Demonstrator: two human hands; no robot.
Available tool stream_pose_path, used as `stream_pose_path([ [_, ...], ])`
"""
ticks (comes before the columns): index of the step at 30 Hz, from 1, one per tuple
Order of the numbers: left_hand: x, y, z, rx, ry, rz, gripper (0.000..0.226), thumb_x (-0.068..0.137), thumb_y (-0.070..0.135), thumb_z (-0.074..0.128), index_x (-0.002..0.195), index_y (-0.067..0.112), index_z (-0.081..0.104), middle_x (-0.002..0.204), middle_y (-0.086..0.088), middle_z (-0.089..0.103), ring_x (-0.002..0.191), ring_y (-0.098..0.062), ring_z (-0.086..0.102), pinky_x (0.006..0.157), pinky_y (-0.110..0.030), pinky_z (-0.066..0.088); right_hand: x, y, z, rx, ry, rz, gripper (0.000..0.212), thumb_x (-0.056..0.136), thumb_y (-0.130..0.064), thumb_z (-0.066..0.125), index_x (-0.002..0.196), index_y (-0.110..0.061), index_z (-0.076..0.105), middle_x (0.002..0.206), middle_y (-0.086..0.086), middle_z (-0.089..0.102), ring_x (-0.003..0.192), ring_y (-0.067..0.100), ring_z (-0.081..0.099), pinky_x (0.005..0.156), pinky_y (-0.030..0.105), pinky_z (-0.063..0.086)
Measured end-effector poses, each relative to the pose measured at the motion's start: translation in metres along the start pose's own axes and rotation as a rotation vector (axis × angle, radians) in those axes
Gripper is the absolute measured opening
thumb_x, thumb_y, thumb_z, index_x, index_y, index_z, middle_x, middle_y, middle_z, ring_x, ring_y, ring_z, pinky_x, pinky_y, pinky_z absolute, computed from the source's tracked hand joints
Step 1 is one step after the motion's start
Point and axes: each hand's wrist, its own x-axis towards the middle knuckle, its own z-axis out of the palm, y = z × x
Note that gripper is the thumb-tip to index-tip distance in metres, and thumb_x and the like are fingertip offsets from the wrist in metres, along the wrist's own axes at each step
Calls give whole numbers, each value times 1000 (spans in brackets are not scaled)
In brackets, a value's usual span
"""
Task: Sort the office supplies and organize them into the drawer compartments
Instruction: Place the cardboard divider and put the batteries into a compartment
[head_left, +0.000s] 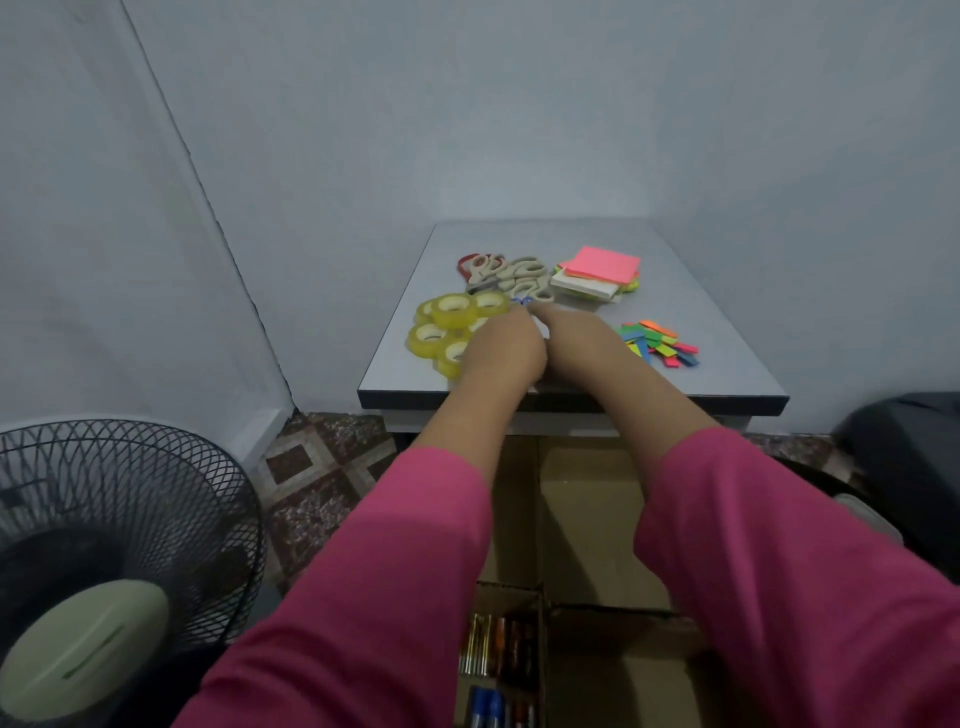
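Head view: both hands, left (501, 345) and right (563, 332), meet beside the tape rolls (452, 325), scissors (511, 275) just beyond; grips unclear.

the tape rolls (451, 325) are translucent yellow with pale cream cores. the scissors (511, 278) have beige handles, and one pair's handle (464, 264) is red. the top sticky-note pad (602, 262) is bright pink, lying on a white pad (582, 287) with slivers of neon yellow and green at the edges. the small flags (658, 343) mix neon green, orange, pink, yellow and blue. the table top (717, 322) is pale grey with a dark edge band. both sleeves (395, 571) are magenta pink. the fan (119, 561) has a black wire grille and a pale green hub. the floor tiles (317, 467) show a brown and cream geometric pattern. the wall (467, 104) is pale blue-grey.
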Motion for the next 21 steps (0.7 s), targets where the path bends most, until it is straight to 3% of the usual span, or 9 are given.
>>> stream_pose_path([
  [3, 8, 7, -8, 74, -96, -78, 43, 92, 9, 52, 135, 9, 48, 132, -14, 54, 119, -29, 54, 88, -36, 46, 8, -3, -1, -117, -46, -33, 75, 79, -22, 66, 144, -27, 29, 127, 11, 59, 113, 31, 57, 89, 37, 46],
  [6, 9, 9, -10, 124, -136, -93, 47, 89, 7, 56, 136, 10, 48, 134, -13, 53, 120, -28, 53, 88, -36, 46, 11, -5, -4, -170, -58, -44, 73, 80, -23, 65, 144, -29, 32, 133, 9, 55, 118, 30, 53, 94, 38, 44],
  [9, 4, 5, -6, 106, -73, -63, 43, 90, 6, 54, 133, 10, 50, 128, -13, 56, 114, -28, 56, 81, -35, 46, 6, -4, -4, -162, -22, -37, 70, 80, -22, 66, 143, -28, 36, 133, 9, 55, 119, 30, 53, 93, 38, 45],
  [14, -17, -4, 1, -26, 114, 27, 32, 93, 10, 49, 125, 10, 48, 118, -13, 59, 106, -28, 57, 70, -33, 41, -17, -1, 5, -15, 192, -24, 31, 92, -24, 51, 122, -13, 50, 115, 15, 61, 104, 31, 57, 82, 37, 44],
  [17, -24, -5, 3, -60, 166, 26, 35, 94, 11, 48, 128, 9, 40, 117, -15, 59, 106, -30, 58, 71, -35, 43, -26, -2, 3, 59, 226, -13, 32, 96, -27, 48, 123, -11, 50, 114, 16, 62, 105, 31, 57, 85, 39, 46],
  [21, -24, -3, 1, -58, 161, 17, 27, 97, 13, 46, 124, 8, 46, 117, -13, 60, 104, -28, 58, 68, -32, 41, -27, -4, -1, 30, 184, -15, 30, 96, -26, 46, 121, -14, 57, 115, 14, 63, 106, 28, 56, 82, 36, 44],
])
